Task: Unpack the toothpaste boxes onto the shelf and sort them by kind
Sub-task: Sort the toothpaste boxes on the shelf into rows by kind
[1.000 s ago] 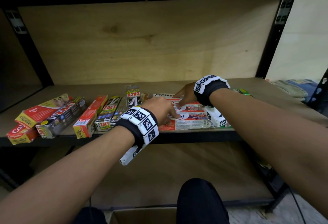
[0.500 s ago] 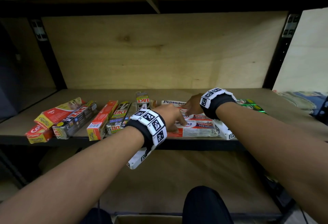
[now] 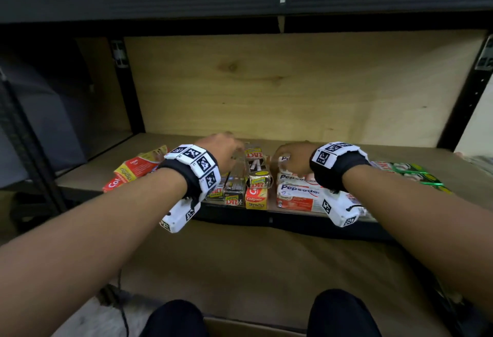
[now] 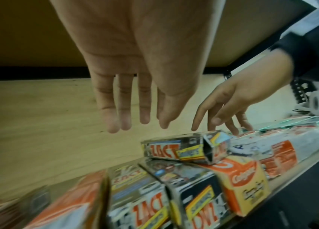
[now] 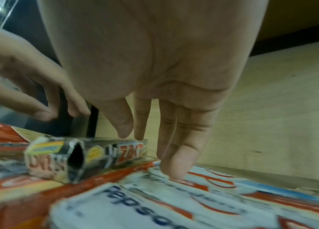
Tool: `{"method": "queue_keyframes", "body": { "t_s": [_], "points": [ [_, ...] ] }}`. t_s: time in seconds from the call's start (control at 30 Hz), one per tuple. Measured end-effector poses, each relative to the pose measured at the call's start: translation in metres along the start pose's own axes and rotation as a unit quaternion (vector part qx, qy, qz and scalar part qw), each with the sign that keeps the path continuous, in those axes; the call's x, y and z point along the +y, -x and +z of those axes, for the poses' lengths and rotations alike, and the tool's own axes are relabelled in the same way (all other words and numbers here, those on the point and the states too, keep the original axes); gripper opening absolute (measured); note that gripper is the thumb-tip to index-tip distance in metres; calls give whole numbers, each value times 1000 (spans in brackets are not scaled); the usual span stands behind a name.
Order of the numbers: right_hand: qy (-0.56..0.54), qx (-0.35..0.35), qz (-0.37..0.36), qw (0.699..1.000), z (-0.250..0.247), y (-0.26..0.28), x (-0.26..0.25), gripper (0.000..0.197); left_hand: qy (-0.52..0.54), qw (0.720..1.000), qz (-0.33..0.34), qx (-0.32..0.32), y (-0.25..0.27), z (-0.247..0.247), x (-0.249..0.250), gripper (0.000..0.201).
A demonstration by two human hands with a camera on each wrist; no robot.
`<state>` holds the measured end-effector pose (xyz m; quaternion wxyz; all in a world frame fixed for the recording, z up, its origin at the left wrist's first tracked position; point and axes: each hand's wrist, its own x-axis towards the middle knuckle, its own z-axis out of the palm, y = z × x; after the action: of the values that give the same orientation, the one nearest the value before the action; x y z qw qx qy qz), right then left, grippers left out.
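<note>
On the wooden shelf (image 3: 333, 150) lie mixed toothpaste boxes. My left hand (image 3: 226, 147) hovers with straight fingers (image 4: 124, 117) above the black Zact boxes (image 3: 234, 190), touching nothing. One opened Zact box (image 3: 256, 168) lies slantwise on a red-yellow Colgate box (image 3: 256, 198). My right hand (image 3: 289, 158) reaches down beside it, and its fingertips (image 5: 174, 173) touch the top of the white-red Pepsodent boxes (image 3: 297, 195). More Colgate boxes (image 3: 134, 172) lie at the left, green boxes (image 3: 412, 175) at the right.
The shelf's plywood back wall (image 3: 293, 83) stands close behind the boxes. A black beam (image 3: 240, 0) of the shelf above runs overhead. Black uprights (image 3: 128, 91) flank the bay. Below are a lower board (image 3: 266, 270) and a cardboard box (image 3: 253, 328) between my knees.
My left hand has lifted off the Pepsodent boxes and moved left and deeper, over the Zact boxes. The right hand has shifted slightly back on the Pepsodent boxes. The head view has tilted up.
</note>
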<state>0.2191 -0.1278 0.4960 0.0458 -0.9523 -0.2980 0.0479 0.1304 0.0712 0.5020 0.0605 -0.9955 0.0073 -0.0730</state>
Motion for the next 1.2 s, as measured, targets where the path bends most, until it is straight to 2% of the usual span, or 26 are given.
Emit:
{"method": "queue_keyframes", "body": {
  "t_s": [0.1, 0.2, 0.37, 0.43, 0.53, 0.77, 0.93, 1.2],
  "points": [
    [-37, 14, 5, 999, -3, -4, -25, 37, -20, 998, -54, -29, 5, 4, -22, 29],
    [-13, 22, 7, 1000, -1, -14, -47, 43, -13, 993, -105, -51, 11, 10, -38, 28],
    [13, 2, 13, 1000, 13, -27, -67, 53, -14, 983, -137, -124, 20, 22, -49, 47],
    [3, 11, 23, 1000, 16, -29, -70, 48, 2, 981, -148, -128, 23, 27, -54, 51],
    [-15, 16, 38, 999, 16, -31, -74, 40, 35, 981, -148, -119, 26, 34, -61, 57],
    [3, 7, 43, 999, 14, -29, -78, 52, 84, 977, -170, -97, 27, 37, -59, 47],
    [-27, 18, 64, 997, 9, -25, -78, 41, 116, 973, -187, -65, 29, 32, -67, 48],
    [-230, 33, 54, 971, 6, -30, -107, 40, 130, 970, -205, 10, 37, 4, -93, 45]
  ]
}}
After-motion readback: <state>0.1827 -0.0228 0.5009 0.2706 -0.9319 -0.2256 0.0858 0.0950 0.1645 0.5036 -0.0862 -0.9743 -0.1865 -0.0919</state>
